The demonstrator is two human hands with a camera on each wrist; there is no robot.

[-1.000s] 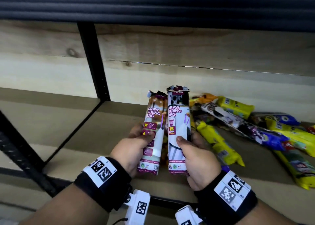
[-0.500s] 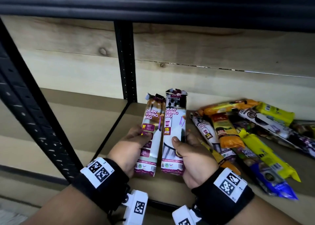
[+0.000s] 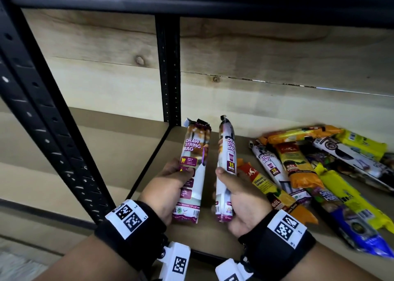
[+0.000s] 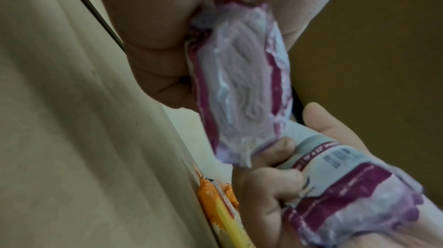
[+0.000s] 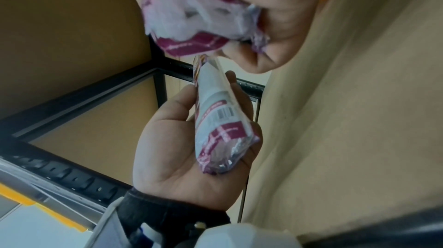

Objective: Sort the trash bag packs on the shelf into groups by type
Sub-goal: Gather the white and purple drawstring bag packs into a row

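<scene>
Two white-and-purple "Draw String Bag" packs are held upright over the shelf board, a small gap between them. My left hand grips the left pack, its label facing me; its crimped end fills the left wrist view. My right hand grips the right pack, turned nearly edge-on; its crumpled end shows in the right wrist view. A third draw string pack lies in the pile of mixed packs on the right.
The pile holds orange, yellow, blue and black-and-white packs. A black upright stands at the back just left of the hands, another black post at the front left. Bare board lies beyond the upright.
Both hands have carried their packs left, away from the pile and towards the black upright. The packs have parted, and the right one has turned edge-on.
</scene>
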